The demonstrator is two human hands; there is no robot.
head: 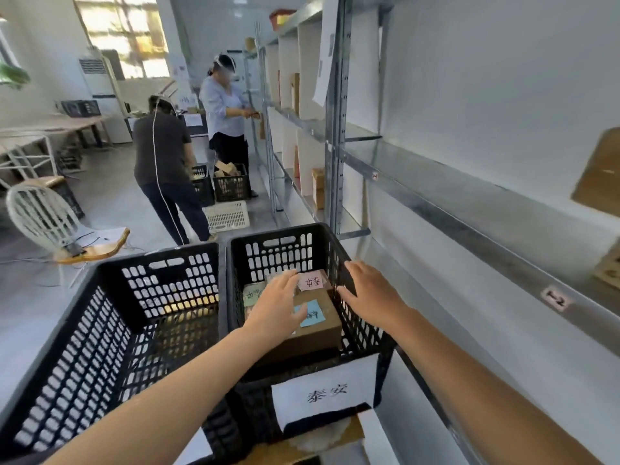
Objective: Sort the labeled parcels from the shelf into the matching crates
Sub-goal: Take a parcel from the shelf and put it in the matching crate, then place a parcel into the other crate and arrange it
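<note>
Two black slotted plastic crates stand side by side in the foreground, just beside a grey metal shelf unit (436,203) that runs along the white wall on the right. The right crate (278,231) carries a white paper label (325,392) with handwritten characters on its near wall, and it holds several cardboard parcels. The nearest parcel (322,333) bears a blue note (313,315); behind it lie parcels with a pink note (310,281) and a green note (253,293). The left hand (275,310) is over the blue-noted parcel, fingers straight and slightly spread, gripping nothing; whether it touches the box cannot be told. The right hand (372,297) lies at the crate's right rim with fingers extended and close together, holding nothing. The left crate (100,330) shows little inside. On the shelf a small tag (557,298) marks one level, and a brown parcel (599,172) leans against the wall at the far right. The floor (110,203) is smooth grey. Further down the aisle two people, one in a dark shirt (161,146) and one in a pale blue shirt (221,105), stand by more black crates (231,186) and a white crate (228,216). A white chair (43,216) with a wooden seat stands to the left, with tables (50,124), a floor air-conditioner (100,78) and a bright window (124,31) behind.
</note>
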